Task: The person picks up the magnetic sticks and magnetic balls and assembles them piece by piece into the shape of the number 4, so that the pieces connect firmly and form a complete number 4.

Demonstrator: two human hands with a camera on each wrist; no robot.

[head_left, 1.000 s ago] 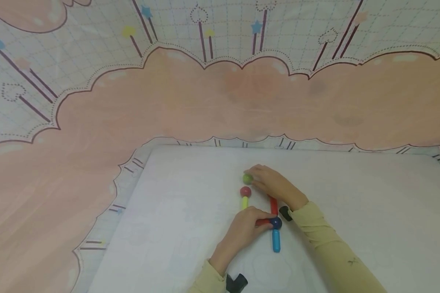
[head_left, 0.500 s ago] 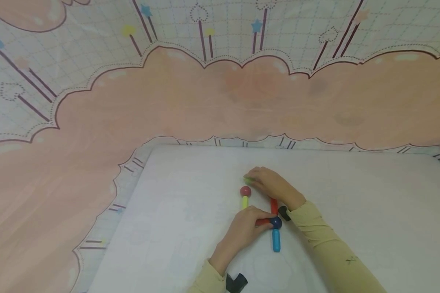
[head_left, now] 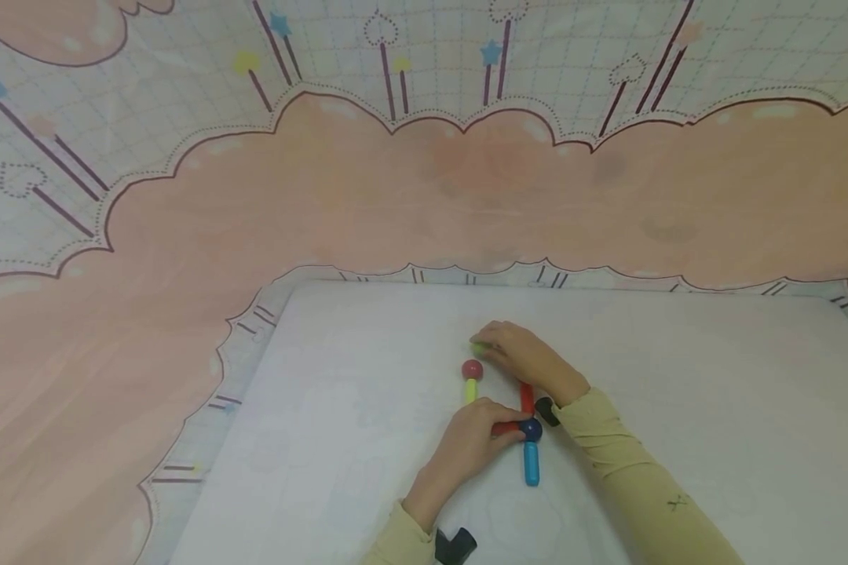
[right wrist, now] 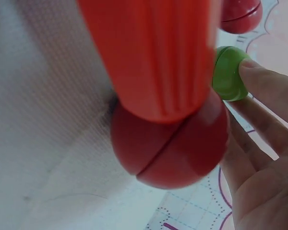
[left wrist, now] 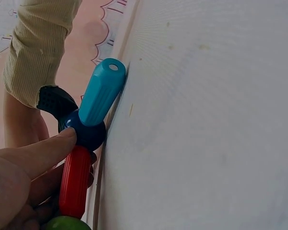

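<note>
In the head view, my left hand [head_left: 469, 443] pinches a dark blue ball [head_left: 531, 429] that joins several toy rods. A light blue rod [head_left: 531, 464] points toward me, a red rod [head_left: 505, 428] runs left under my fingers, and an orange-red rod [head_left: 527, 399] points away. My right hand [head_left: 526, 351] pinches a green ball [right wrist: 230, 72], mostly covered by its fingers in the head view. Just nearer stands a red ball [head_left: 472, 369] on a yellow rod [head_left: 471, 390]. A second green ball [left wrist: 67, 223] shows at the red rod's other end in the left wrist view.
The pieces are on a white tabletop [head_left: 339, 439], in front of a pink and white patterned cloth [head_left: 367, 204]. Another red ball [right wrist: 170, 143] fills much of the right wrist view. Black wrist-worn devices [head_left: 456, 545] sit at both sleeves.
My right hand has drawn slightly nearer and its fingers now cover most of the green ball. The left hand and the dark blue ball have stayed put.
</note>
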